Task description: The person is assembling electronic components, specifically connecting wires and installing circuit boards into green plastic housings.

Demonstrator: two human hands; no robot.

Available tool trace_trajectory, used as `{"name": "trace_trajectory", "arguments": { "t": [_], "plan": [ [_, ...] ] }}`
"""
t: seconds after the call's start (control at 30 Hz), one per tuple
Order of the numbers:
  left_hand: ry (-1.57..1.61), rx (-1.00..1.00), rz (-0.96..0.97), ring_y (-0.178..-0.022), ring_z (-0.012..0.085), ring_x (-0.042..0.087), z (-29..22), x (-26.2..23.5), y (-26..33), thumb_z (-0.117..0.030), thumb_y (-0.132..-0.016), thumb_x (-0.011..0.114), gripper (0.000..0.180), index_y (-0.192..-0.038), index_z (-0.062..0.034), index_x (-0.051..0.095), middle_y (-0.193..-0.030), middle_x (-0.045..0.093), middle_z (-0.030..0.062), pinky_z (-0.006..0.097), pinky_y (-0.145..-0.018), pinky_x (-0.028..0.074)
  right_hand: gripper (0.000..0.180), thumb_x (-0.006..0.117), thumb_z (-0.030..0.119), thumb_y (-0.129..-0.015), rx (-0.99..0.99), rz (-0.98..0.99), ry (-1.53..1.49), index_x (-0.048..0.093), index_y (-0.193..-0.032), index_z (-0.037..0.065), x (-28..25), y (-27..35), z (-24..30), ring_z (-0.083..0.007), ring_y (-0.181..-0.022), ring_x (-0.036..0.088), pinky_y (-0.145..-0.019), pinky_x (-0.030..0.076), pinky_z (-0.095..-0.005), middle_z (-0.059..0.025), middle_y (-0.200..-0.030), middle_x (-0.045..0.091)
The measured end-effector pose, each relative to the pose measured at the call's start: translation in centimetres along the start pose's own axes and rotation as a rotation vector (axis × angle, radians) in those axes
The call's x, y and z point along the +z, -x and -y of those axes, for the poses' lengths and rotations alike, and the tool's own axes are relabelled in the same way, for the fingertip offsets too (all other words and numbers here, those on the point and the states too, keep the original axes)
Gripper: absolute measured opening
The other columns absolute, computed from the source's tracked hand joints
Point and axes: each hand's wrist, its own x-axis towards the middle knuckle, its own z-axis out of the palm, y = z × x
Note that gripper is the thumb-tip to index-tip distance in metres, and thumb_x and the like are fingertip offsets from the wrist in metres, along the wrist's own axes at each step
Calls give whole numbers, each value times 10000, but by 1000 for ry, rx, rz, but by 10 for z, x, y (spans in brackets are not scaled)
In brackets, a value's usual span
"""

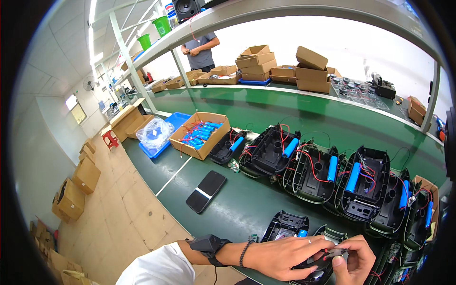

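At the lower right, my left hand (287,256) and my right hand (357,259) meet over a black plastic housing (327,232), which they partly hide. Pinched between the fingertips of both is a small grey-and-red part (335,252), too small to name for certain. A dark band with a box-shaped device and a beaded bracelet circle my left wrist. Just behind my left hand lies another black housing (286,223) with a blue cylindrical battery (302,233). Farther back, a row of open black housings (313,178) holds blue batteries (353,177) and red wires.
A black phone (205,192) lies left of the housings. Behind it stand a cardboard box (205,149) of blue batteries and a blue tray (176,119) with a clear plastic bag. Across the green conveyor (228,100), a person (200,50) stands near cardboard boxes. Metal posts support an overhead shelf.
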Motion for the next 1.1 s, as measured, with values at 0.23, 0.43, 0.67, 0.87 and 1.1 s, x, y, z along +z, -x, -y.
{"name": "trace_trajectory", "arguments": {
  "t": [0.23,0.43,0.67,0.87,1.1],
  "plan": [
    [-75,-41,-11,-852,333,623,-15,-7,-9,-291,-751,796,654,-1254,-6,491,-972,590,150,400,-732,501,180,682,-6,-871,-21,9,-34,607,-1031,-42,-1,1,-2,-124,-872,539,-765,426,-228,-77,-1005,564],
    [27,-21,25,-845,315,567,2,0,-1,-174,-926,619,505,-1331,35,403,-1005,499,155,415,-725,478,169,676,-18,-875,38,5,-26,606,-1028,-39,-3,1,-2,-117,-876,537,-771,429,-226,-68,-999,560],
    [-85,-35,-4,-837,321,627,-15,-9,-10,-282,-753,799,626,-1233,-7,505,-959,594,145,395,-725,502,180,675,-22,-878,35,10,-83,597,-1039,-37,-1,2,-5,-112,-871,530,-778,424,-224,-62,-991,556],
    [13,22,18,-816,298,561,1,-2,-1,-169,-918,632,497,-1313,46,420,-972,498,141,413,-712,473,191,684,-19,-872,65,8,-76,594,-1040,-38,-1,2,-4,-112,-879,533,-784,428,-229,-62,-987,554],
    [6,-87,46,-828,309,628,-14,-9,-8,-292,-749,807,636,-1235,-13,506,-942,597,137,388,-715,502,212,702,-11,-856,41,12,-109,617,-1047,-46,-2,2,-6,-112,-860,540,-769,437,-228,-62,-976,560]
  ]
}}
